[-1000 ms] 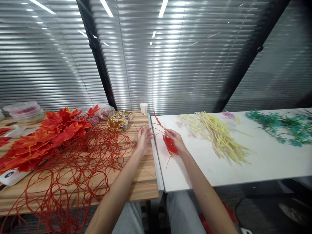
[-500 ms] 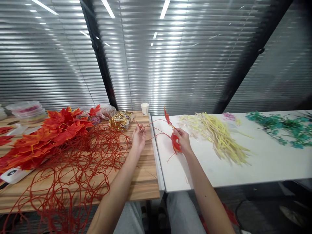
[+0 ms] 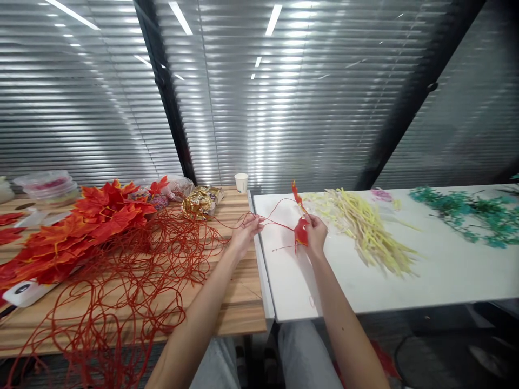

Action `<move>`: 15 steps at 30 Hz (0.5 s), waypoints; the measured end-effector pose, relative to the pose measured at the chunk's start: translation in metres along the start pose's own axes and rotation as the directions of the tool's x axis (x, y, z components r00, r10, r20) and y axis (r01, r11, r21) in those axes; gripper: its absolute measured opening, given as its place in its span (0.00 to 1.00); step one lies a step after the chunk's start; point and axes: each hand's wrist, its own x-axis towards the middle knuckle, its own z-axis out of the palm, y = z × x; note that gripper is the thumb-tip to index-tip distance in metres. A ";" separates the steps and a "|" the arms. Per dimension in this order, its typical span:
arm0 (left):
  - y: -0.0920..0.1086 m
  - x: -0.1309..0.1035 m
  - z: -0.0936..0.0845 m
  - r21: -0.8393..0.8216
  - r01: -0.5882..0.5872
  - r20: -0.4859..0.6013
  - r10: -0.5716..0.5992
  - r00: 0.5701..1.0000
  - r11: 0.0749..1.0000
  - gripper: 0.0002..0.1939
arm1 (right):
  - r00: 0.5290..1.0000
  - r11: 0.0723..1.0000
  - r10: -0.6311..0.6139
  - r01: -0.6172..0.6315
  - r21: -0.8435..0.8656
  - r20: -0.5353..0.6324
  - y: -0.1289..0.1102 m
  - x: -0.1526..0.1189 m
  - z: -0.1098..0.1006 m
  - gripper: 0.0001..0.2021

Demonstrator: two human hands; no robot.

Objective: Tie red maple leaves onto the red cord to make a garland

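Note:
My left hand pinches a thin red cord above the seam between the two tables. That cord runs right to the small red leaves held by my right hand over the white table. One leaf points upward above my right fingers and another hangs below them. A loose cord end sticks out to the left under the leaves. Left of my left hand, a large tangle of red cord covers the wooden table and hangs over its front edge.
Red-orange leaves are heaped at the left beside a white device. Gold wrapping and a paper cup stand at the back. Yellow strips and green sprigs lie on the white table.
My left hand has moved right, to the table seam, still holding cord. My right hand has shifted slightly right with the leaves, and the lower leaf has turned.

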 end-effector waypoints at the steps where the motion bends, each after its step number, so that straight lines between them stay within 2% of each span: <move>1: -0.003 -0.001 0.001 0.020 0.028 0.014 -0.028 1.000 0.999 0.12 | 0.996 0.998 -0.039 0.035 -0.052 -0.079 -0.004 0.000 -0.001 0.20; 3: -0.008 -0.001 0.001 0.049 0.070 0.041 -0.072 0.997 0.996 0.12 | 0.981 0.980 -0.115 0.086 -0.180 -0.158 -0.009 0.000 -0.002 0.18; 8: -0.016 0.000 0.001 0.090 0.082 0.075 -0.088 0.993 0.993 0.13 | 0.994 0.893 -0.100 0.111 -0.437 0.049 -0.011 -0.006 0.001 0.13; 10: -0.016 0.000 0.001 0.100 0.080 0.054 -0.086 0.995 0.992 0.13 | 0.982 0.847 -0.176 0.183 -0.499 0.061 -0.012 -0.009 0.004 0.13; 13: -0.015 0.000 0.002 0.119 0.074 0.018 -0.077 0.997 0.990 0.13 | 0.921 0.782 -0.383 0.365 -0.506 0.072 -0.018 -0.016 0.011 0.14; 15: -0.015 0.000 0.002 0.139 0.064 0.004 -0.065 0.998 0.988 0.14 | 0.856 0.751 -0.492 0.510 -0.420 0.160 -0.025 -0.022 0.015 0.14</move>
